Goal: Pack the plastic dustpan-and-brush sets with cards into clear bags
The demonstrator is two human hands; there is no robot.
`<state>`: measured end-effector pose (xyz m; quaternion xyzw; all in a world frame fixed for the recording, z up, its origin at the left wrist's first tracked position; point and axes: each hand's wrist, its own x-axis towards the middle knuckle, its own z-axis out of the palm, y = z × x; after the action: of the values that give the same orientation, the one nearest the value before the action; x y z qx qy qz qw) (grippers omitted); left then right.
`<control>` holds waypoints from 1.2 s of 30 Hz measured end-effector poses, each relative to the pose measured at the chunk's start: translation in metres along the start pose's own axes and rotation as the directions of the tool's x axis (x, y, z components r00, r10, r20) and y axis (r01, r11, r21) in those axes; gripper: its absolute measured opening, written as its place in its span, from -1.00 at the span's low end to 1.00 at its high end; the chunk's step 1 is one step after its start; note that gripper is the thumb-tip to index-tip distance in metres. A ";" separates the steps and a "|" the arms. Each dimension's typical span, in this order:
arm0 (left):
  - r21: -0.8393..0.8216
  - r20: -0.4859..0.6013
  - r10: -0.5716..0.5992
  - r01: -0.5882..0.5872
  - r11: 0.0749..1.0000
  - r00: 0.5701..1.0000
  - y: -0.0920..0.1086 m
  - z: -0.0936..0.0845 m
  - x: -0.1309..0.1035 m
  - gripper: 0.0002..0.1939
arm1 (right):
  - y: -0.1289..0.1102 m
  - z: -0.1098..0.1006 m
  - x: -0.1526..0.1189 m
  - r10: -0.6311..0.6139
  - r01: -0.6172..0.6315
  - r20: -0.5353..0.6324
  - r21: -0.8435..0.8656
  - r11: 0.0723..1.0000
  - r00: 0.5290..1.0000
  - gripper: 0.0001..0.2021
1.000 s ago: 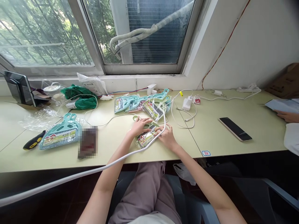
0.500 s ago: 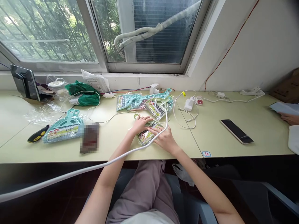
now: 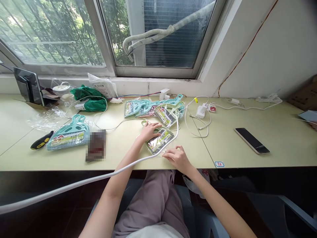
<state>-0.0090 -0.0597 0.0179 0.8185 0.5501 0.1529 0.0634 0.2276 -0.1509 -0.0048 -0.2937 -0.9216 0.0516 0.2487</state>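
A green dustpan-and-brush set in clear plastic wrap (image 3: 158,141) lies flat near the table's front edge. My left hand (image 3: 149,131) rests on its upper left part, fingers spread over the green handle. At the lower right corner of the pack, my right hand (image 3: 176,157) has its fingers pinched together, seemingly on the edge of the clear wrap, though this is too small to be sure. A white cable (image 3: 138,161) passes in front of the pack. Just behind lie another green set (image 3: 166,114) and several blue-green ones (image 3: 136,107).
On the left are a large blue-green dustpan set (image 3: 69,137), a black and yellow tool handle (image 3: 42,140) and a blurred dark item (image 3: 95,145). White chargers (image 3: 201,111) with cables and a phone (image 3: 252,140) lie on the right. Part of another person's hand shows at the right edge.
My right hand has moved down and toward me, off the top of the pack to its lower right corner. The left hand has stayed in place. The other person's hand has moved mostly out of view.
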 end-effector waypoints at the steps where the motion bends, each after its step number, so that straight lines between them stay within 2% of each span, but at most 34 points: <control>1: 0.002 0.003 -0.001 0.001 1.000 1.000 0.000 -0.001 0.000 -0.43 | -0.002 -0.005 -0.005 -0.005 0.005 0.007 0.016 1.000 1.000 -0.74; 4: 0.006 0.017 -0.010 0.010 1.000 1.000 0.003 -0.004 -0.002 -0.43 | -0.011 -0.016 -0.009 0.052 -0.052 0.002 0.021 0.998 0.999 -0.68; 8: -0.005 -0.041 -0.041 0.041 0.999 0.998 0.006 -0.004 -0.004 -0.46 | -0.013 -0.025 0.004 0.187 -0.188 -0.034 -0.028 0.982 0.982 -0.68; 11: 0.014 -0.103 -0.078 0.080 0.997 0.992 0.007 -0.002 -0.004 -0.52 | -0.007 -0.030 0.023 0.228 -0.224 0.057 -0.074 0.972 0.972 -0.73; 14: 0.062 -0.170 -0.117 0.129 0.990 0.978 0.011 -0.003 -0.006 -0.57 | 0.000 -0.035 0.037 0.168 -0.154 0.246 -0.077 0.985 0.955 -0.84; 16: 0.087 -0.232 -0.101 0.124 0.988 0.967 0.016 -0.007 -0.010 -0.64 | 0.004 -0.036 0.040 0.103 -0.101 0.320 -0.024 0.995 0.942 -0.90; 18: 0.078 -0.311 -0.076 0.105 0.991 0.947 0.021 -0.014 -0.015 -0.69 | 0.007 -0.033 0.036 0.047 -0.067 0.329 0.051 0.996 0.943 -0.93; 21: 0.022 -0.395 -0.084 0.101 0.995 0.915 0.027 -0.024 -0.027 -0.65 | 0.014 -0.025 0.023 0.030 -0.061 0.281 0.103 0.993 0.959 -0.79; 23: 0.009 -0.346 -0.044 0.051 0.999 0.937 0.032 -0.027 -0.036 -0.66 | 0.020 -0.024 0.012 0.066 -0.091 0.247 0.090 0.992 0.967 -0.77; 25: 0.016 -0.207 0.079 -0.077 0.997 0.975 0.039 -0.026 -0.048 -0.70 | 0.022 -0.028 0.005 0.115 -0.134 0.220 0.070 0.989 0.969 -0.84; 26: 0.020 -0.126 0.156 -0.155 0.988 0.980 0.044 -0.024 -0.054 -0.71 | 0.022 -0.032 0.003 0.131 -0.149 0.210 0.072 0.986 0.969 -0.86; 28: 0.027 0.010 0.297 -0.297 0.955 0.955 0.055 -0.018 -0.068 -0.73 | 0.019 -0.042 0.004 0.154 -0.171 0.168 0.087 0.982 0.974 -0.81; 30: 0.041 0.086 0.390 -0.395 0.918 0.917 0.067 -0.010 -0.083 -0.71 | 0.016 -0.050 0.010 0.187 -0.194 0.079 0.086 0.977 0.979 -0.75; 32: 0.066 0.102 0.432 -0.439 0.896 0.896 0.077 -0.003 -0.096 -0.67 | 0.018 -0.050 0.018 0.208 -0.208 0.011 0.051 0.977 0.978 -0.72; 33: 0.081 0.093 0.437 -0.445 0.892 0.894 0.080 0.001 -0.102 -0.65 | 0.021 -0.048 0.021 0.206 -0.206 0.014 0.022 0.978 0.978 -0.70; 36: 0.120 0.049 0.423 -0.426 0.897 0.905 0.083 0.008 -0.112 -0.62 | 0.039 -0.030 0.024 0.201 -0.190 0.151 -0.082 0.978 0.968 -0.61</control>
<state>0.0280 -0.1944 0.0127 0.9226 0.3664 0.1189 -0.0180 0.2454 -0.1064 0.0223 -0.3862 -0.9062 0.0679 0.1585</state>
